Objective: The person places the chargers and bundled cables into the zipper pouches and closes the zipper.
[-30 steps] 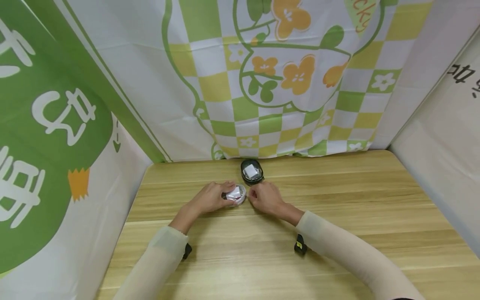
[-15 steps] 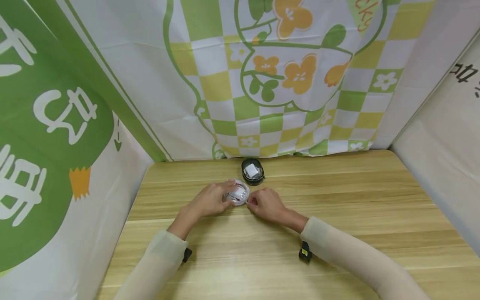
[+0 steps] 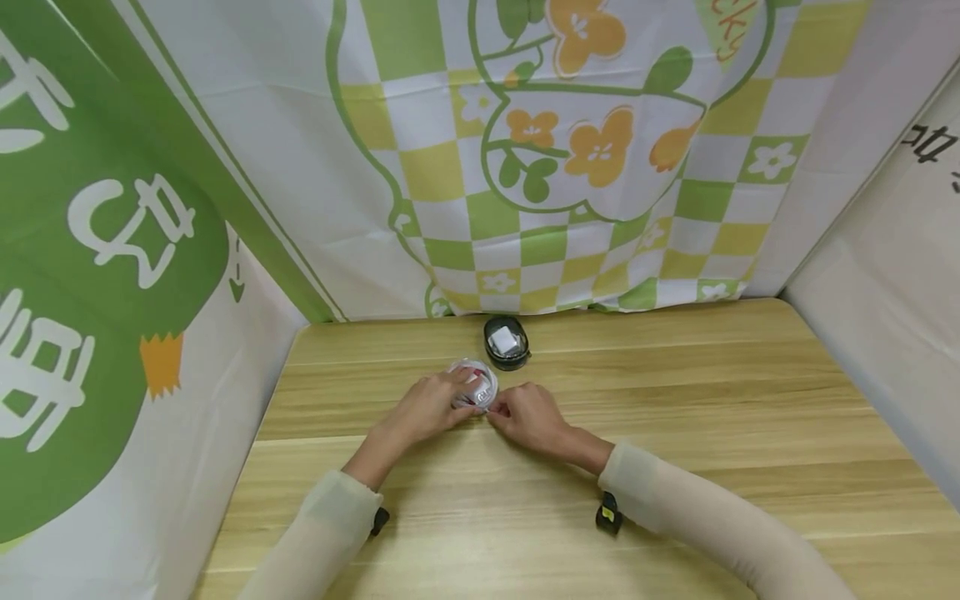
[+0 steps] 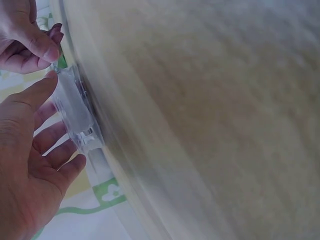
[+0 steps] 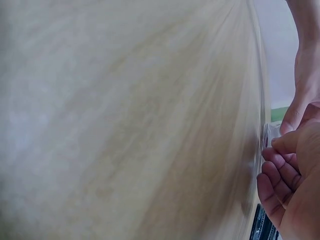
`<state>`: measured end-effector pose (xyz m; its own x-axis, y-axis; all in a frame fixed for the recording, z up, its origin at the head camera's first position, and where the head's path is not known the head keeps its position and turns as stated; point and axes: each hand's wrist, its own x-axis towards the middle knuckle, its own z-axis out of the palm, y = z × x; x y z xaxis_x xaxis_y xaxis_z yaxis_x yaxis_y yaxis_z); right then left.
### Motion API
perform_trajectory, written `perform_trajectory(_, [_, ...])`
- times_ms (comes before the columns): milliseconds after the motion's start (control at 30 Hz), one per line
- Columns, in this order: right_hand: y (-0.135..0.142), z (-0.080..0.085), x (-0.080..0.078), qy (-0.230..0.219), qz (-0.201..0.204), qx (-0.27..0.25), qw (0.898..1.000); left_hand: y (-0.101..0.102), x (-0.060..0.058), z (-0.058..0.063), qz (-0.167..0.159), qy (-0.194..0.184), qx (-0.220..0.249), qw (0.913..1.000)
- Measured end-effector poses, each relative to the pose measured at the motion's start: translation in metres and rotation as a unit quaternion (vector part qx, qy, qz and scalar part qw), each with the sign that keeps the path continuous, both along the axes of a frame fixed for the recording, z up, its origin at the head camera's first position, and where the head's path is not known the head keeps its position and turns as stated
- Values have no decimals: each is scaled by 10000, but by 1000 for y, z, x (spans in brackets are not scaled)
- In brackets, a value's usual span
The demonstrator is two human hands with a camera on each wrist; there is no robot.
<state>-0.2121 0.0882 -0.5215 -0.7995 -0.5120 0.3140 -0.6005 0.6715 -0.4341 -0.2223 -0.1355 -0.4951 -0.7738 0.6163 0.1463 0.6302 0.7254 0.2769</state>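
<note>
A small round clear pouch [image 3: 487, 390] with a white rim and white and red bits inside sits at the back middle of the wooden table. My left hand [image 3: 429, 408] holds it from the left, fingers over its top and thumb at the near edge. With bent fingers, my right hand [image 3: 534, 418] pinches at the pouch's near right edge; the tiny part between its fingertips is hidden. Seen edge-on in the left wrist view, the pouch [image 4: 75, 106] has my left fingers spread along it, the right thumb and forefinger meeting at its end.
A black oval case [image 3: 507, 343] with a clear top and a white block inside stands just behind the pouch, near the table's [image 3: 675, 392] back edge. A checked, flowered cloth [image 3: 540, 242] hangs behind the table, and printed sheets flank both sides.
My right hand has slid along the pouch's rim from its right side toward the near side. The pouch has turned slightly, and my left thumb has come nearer the right fingertips.
</note>
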Motion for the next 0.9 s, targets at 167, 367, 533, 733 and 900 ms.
perform_trajectory(167, [1, 1, 0, 46, -16, 62, 10000, 0, 0, -1, 6, 118, -290, 9995])
perform_trajectory(367, [4, 2, -2, 134, 94, 130, 9998, 1, 0, 2, -54, 200, -438, 9988])
perform_trajectory(533, [11, 0, -8, 265, 66, 172, 9995, 1, 0, 4, -45, 124, -493, 9987])
perform_trajectory(733, [16, 0, -17, 333, -126, 182, 9992, 2, 0, 4, -64, 84, -494, 9987])
perform_trajectory(900, [16, 0, -27, 271, -454, 208, 9984, 2, 0, 4, -109, 182, -412, 9989])
